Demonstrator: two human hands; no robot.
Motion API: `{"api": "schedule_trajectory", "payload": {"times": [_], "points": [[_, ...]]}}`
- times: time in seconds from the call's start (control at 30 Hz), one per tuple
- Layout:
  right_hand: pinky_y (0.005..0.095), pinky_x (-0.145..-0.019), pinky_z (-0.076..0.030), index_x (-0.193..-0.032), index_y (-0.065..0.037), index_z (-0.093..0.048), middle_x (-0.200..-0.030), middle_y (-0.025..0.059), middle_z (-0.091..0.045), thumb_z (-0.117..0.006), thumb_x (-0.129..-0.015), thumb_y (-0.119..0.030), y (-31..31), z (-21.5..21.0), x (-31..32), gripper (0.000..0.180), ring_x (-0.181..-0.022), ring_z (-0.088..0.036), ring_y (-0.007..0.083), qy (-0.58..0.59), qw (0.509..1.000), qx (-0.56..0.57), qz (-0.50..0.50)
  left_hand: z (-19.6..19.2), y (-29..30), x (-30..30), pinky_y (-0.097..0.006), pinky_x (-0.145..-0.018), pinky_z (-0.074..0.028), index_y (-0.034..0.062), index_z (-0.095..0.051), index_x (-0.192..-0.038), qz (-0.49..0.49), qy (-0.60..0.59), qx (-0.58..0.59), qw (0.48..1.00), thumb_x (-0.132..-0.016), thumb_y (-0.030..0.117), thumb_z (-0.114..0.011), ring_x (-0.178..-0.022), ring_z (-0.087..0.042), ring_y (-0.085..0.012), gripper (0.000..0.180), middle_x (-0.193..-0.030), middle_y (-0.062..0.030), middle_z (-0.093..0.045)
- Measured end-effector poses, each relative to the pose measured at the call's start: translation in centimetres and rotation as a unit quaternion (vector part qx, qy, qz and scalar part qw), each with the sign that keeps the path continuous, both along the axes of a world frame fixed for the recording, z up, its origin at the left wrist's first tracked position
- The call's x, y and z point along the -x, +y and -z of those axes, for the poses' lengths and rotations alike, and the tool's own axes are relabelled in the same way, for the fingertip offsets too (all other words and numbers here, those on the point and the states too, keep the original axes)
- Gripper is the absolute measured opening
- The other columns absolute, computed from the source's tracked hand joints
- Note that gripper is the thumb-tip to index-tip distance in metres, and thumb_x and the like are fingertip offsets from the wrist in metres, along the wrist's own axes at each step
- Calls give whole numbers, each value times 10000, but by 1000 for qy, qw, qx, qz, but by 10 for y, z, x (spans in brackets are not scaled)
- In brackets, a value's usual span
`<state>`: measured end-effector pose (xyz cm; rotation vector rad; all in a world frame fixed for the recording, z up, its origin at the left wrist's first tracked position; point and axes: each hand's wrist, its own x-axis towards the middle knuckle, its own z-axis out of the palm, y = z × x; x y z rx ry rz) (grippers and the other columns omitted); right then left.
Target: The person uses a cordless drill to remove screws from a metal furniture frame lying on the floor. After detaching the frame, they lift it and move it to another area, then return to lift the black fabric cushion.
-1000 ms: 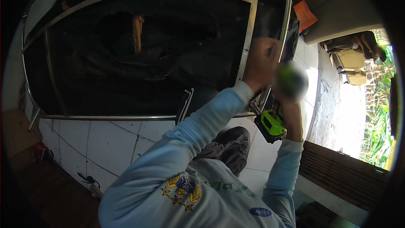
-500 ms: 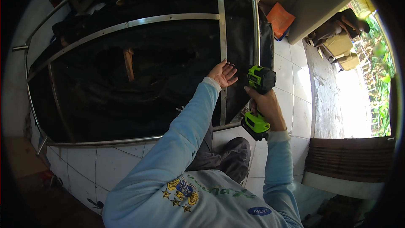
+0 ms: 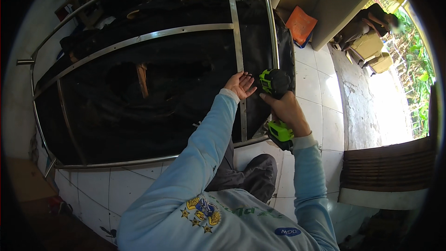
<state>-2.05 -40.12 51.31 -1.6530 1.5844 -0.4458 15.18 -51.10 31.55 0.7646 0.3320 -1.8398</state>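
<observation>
My right hand (image 3: 286, 110) is wrapped round the grip of a green-and-black cordless drill (image 3: 274, 82), whose front points left. Palm up, my left hand (image 3: 239, 85) is just in front of it. Its thumb and forefinger come together at a small dark thing by the drill's tip, too small to make out, while the other fingers curl loosely. Beneath the hands runs a flat metal bar (image 3: 238, 56), part of a shiny tubular metal frame (image 3: 116, 164). Black sheeting (image 3: 186, 107) spans behind the frame, with a torn hole showing a strip of wood (image 3: 142, 80).
White floor tiles (image 3: 309, 81) lie to the right, with an orange bag (image 3: 301, 24) by the wall. Cardboard boxes (image 3: 367, 46) and a person (image 3: 371, 23) are near the bright doorway. A brown slatted panel (image 3: 385, 167) stands at the lower right.
The drill and my right hand have moved left, closer to my left hand, which has shifted slightly left. The view has also shifted a little.
</observation>
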Motion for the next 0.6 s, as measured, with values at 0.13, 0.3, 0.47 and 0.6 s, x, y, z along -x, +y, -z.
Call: {"api": "schedule_trajectory", "payload": {"times": [0.13,0.3,0.47,0.6], "points": [[305,-425,-420,-814,6,-649,-569,36,-560,-759,-886,-292,6,6,-1,325,-434,-542,146,-78,997,-16,26,-2,-2,1,-593,-1054,-458,147,-679,-914,6,-17,12,1000,-1008,286,-618,-1061,-648,-183,179,-1003,35,-711],[297,-409,-415,-859,-9,-618,-577,30,-542,-740,-902,-263,6,18,3,285,-426,-531,145,-147,986,-61,57,-4,1,3,-590,-1060,-456,144,-675,-937,6,-19,13,1000,-1017,283,-608,-1061,-639,-184,173,-1029,33,-705],[297,-404,-412,-867,-16,-610,-577,32,-539,-737,-904,-250,10,23,0,268,-419,-521,144,-137,988,-46,44,-1,-1,0,-597,-1064,-452,141,-677,-952,11,-16,26,999,-1019,278,-607,-1072,-636,-193,168,-1048,29,-703],[299,-399,-410,-877,-20,-612,-574,29,-537,-741,-900,-240,5,21,1,256,-416,-517,147,-142,986,-67,52,-2,1,0,-599,-1063,-452,137,-677,-954,12,-14,28,999,-1014,279,-619,-1053,-644,-196,164,-1021,26,-706]]}}
